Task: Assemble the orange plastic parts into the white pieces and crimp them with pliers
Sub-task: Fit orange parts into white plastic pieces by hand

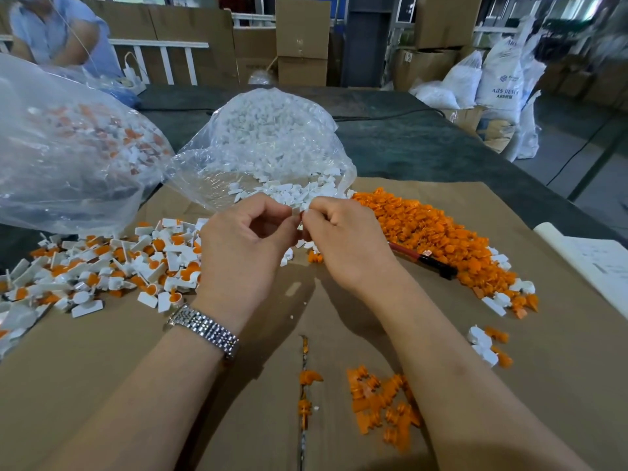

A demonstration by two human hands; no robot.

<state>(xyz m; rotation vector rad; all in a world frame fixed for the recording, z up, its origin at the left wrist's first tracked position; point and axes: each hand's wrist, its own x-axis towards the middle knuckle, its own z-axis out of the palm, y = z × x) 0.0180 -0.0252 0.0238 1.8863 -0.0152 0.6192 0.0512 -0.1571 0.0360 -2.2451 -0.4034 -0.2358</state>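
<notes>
My left hand (pixel 248 239) and my right hand (pixel 343 239) meet at the middle of the cardboard sheet (pixel 136 351), fingertips pinched together on a small white piece (pixel 296 211) with a sliver of orange showing between them. A heap of loose orange parts (pixel 438 232) lies to the right. White pieces (pixel 292 193) spill from a clear bag (pixel 272 137) just behind my hands. Joined white-and-orange pieces (pixel 112 266) are piled on the left. Pliers with a red and black handle (pixel 424 260) lie by the orange heap, partly behind my right wrist.
A second clear bag (pixel 68 147) of joined pieces stands at the far left. More orange parts (pixel 384 399) lie near my right forearm, and two white pieces (pixel 481 345) further right. Papers (pixel 594 263) sit at the right edge. Another person (pixel 57 32) works beyond the table.
</notes>
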